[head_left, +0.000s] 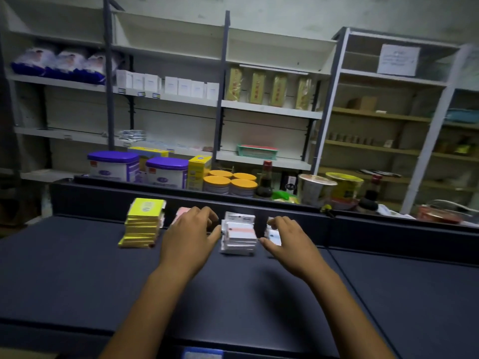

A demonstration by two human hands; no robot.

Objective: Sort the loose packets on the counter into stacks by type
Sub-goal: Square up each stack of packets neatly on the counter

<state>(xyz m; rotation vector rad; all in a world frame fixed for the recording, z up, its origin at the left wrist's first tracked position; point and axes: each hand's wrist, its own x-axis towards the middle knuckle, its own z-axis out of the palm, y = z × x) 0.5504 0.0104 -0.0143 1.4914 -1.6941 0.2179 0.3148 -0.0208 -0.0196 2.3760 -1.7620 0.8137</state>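
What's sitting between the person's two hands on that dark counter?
In the head view, a stack of white packets stands between the left hand and the right hand; both thumbs reach toward its sides, though blur hides whether they touch.

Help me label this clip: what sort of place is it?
Probably a small grocery shop, at its counter: wall shelves hold boxed goods with price tags, and purple-lidded tubs and orange-lidded tins stand behind it.

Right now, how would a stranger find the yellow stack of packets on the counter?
Look at the dark counter and its raised back ledge. Left of both hands stands the yellow stack, outside the left hand. Only it is bright yellow; the white stack between the hands is pale.
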